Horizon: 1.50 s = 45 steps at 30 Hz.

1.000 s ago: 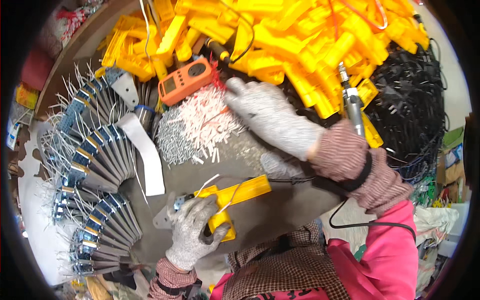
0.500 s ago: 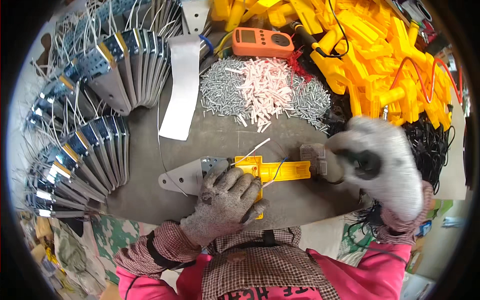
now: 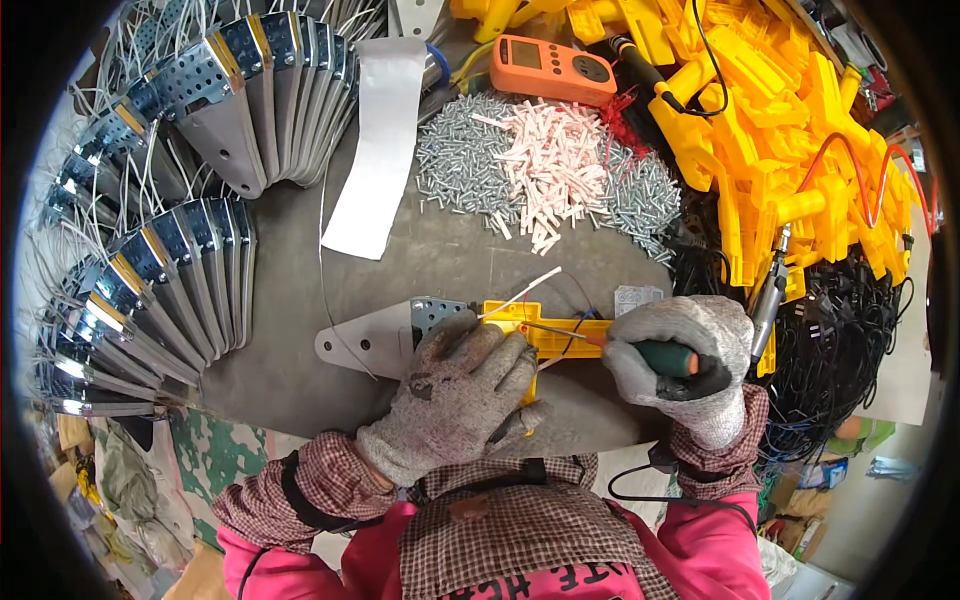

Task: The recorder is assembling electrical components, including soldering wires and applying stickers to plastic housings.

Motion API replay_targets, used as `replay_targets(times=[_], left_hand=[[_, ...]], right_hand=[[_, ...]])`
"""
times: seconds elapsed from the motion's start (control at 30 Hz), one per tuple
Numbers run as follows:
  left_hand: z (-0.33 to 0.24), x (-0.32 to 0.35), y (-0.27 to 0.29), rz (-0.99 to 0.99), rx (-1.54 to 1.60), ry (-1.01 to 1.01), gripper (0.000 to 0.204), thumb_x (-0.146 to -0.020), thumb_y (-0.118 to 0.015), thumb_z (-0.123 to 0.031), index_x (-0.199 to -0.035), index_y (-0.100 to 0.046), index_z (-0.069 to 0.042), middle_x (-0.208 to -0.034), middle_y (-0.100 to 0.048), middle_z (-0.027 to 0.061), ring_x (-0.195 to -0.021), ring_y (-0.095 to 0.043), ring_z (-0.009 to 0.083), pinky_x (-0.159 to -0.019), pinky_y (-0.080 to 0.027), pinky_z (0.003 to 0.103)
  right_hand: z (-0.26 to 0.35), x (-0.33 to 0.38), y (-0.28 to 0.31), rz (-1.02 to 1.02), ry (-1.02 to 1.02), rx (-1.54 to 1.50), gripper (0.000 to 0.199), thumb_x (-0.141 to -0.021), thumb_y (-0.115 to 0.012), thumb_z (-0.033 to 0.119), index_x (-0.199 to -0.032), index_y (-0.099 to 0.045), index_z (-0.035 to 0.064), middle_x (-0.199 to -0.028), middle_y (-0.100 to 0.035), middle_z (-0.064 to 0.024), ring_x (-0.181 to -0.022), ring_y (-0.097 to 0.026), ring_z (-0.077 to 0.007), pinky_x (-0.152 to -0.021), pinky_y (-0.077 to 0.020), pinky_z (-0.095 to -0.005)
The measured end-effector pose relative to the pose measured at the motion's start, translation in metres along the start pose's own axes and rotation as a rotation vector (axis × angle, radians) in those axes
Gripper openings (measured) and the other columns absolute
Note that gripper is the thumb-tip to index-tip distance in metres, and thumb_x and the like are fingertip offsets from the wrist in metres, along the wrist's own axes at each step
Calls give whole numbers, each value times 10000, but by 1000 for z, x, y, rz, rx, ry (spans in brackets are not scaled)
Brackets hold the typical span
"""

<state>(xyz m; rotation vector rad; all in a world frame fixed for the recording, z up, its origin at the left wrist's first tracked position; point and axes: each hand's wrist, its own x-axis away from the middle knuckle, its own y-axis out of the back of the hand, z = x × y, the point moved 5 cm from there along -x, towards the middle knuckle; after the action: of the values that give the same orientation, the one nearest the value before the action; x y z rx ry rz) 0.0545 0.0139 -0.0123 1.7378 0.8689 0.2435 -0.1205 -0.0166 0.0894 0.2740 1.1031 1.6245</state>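
My left hand [image 3: 455, 395], in a grey work glove, presses down on a yellow plastic housing [image 3: 570, 336], its fingers curled over the part next to the triangular grey metal plate [image 3: 368, 338]. The thumb reaches the near side. Thin wires in white, blue and dark red [image 3: 535, 292] rise from the housing. My right hand [image 3: 690, 335], also gloved, is closed round a screwdriver [image 3: 665, 358] with a green and orange handle. Its thin shaft points left, over the housing; the tip is close to my left fingertips, and whether it meets a screw I cannot tell.
Stacked metal plates with white wires [image 3: 190, 290] fan out at left. Behind the work lie a paper strip [image 3: 375, 150], metal screws [image 3: 465, 160], pale pink sleeves [image 3: 555, 160] and an orange meter [image 3: 550, 70]. Yellow housings [image 3: 740, 130], a slim metal tool [image 3: 770, 300] and black cables [image 3: 830, 350] crowd the right.
My right hand has come left and nearer, bringing the screwdriver's shaft over the yellow housing. The left hand stays on the housing. The whole view has shifted slightly.
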Motion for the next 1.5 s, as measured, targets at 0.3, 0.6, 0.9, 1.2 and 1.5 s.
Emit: replay_targets(times=[0.3,0.6,0.9,1.2,1.5], left_hand=[[-2,-2,-1,23,-46,-13,519,-799,-687,-498,-1155,-696,-121,-1203,-645,53,-1152,-537,264,-1062,-348,523],[-3,-3,0,-14,-45,-12,446,-809,-699,-477,-1090,-704,-131,-1136,-649,51,-1152,-536,258,-1065,-338,517],[8,-57,72,-314,711,-4,354,-893,-550,12,-1246,-529,33,-1158,-592,173,-938,-616,315,-854,-507,437],[-58,-144,139,-414,-3,-192,612,-918,-638,-362,-1416,-479,-46,-1467,-466,201,-1411,-375,389,-1172,-234,533],[-3,-25,40,-57,34,-93,458,-812,-744,-297,-1176,-602,-59,-976,-662,117,-928,-641,303,-1024,-411,506]], right_hand=[[3,-9,-11,-16,-137,21,154,-739,-827,130,-724,-677,97,-590,-608,-46,-494,-613,-167,-494,-476,-284],[2,-8,-19,-97,-32,54,200,-748,-838,188,-703,-659,109,-602,-599,-59,-494,-607,-205,-481,-466,-319],[4,-6,-31,67,-52,16,312,-884,-722,318,-1072,-605,99,-910,-676,-116,-804,-666,-322,-709,-526,-420],[-61,10,-77,-76,-70,-491,418,-952,-631,181,-1321,-522,18,-1208,-616,-149,-1105,-609,-249,-935,-506,-375],[-69,63,37,294,-366,368,532,-808,-789,358,-1169,-568,35,-1097,-573,-180,-957,-656,-365,-759,-538,-455]])
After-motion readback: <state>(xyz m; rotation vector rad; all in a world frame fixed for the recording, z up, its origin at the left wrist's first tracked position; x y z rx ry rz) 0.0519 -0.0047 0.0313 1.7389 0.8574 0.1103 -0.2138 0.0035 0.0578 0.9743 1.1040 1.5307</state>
